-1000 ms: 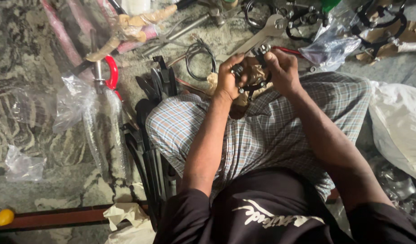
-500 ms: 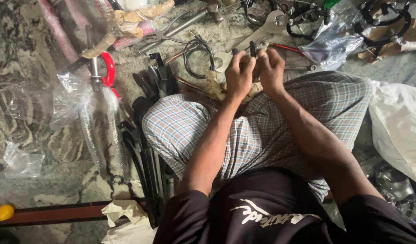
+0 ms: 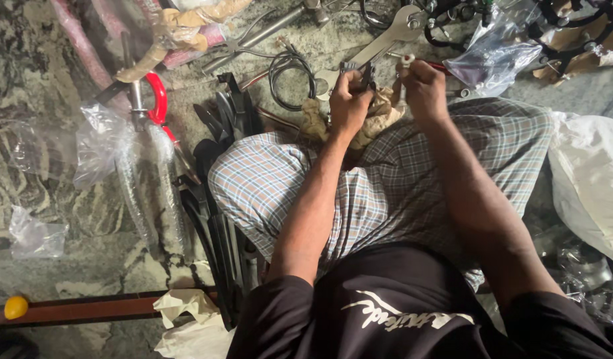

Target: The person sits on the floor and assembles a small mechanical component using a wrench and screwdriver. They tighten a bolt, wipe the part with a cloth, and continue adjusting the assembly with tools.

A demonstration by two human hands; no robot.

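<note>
Left hand (image 3: 349, 100) grips a small dark metal part (image 3: 361, 72), right hand (image 3: 423, 86) pinches a white-tipped tool (image 3: 406, 61); wrench (image 3: 386, 41) beyond.

The left hand (image 3: 349, 100) closes its grip on a small dark metal part (image 3: 361, 74), dull in finish, over a crumpled tan rag (image 3: 379, 116) of soft cloth. Just beyond lies a flat wrench (image 3: 389, 41) of bare, faintly shiny metal. The floor (image 3: 40, 173) is mottled, polished stone. At far right a clear plastic bag (image 3: 489, 56) gleams glossy and wrinkled; the checked lap cloth (image 3: 386, 193) looks matt.
</note>
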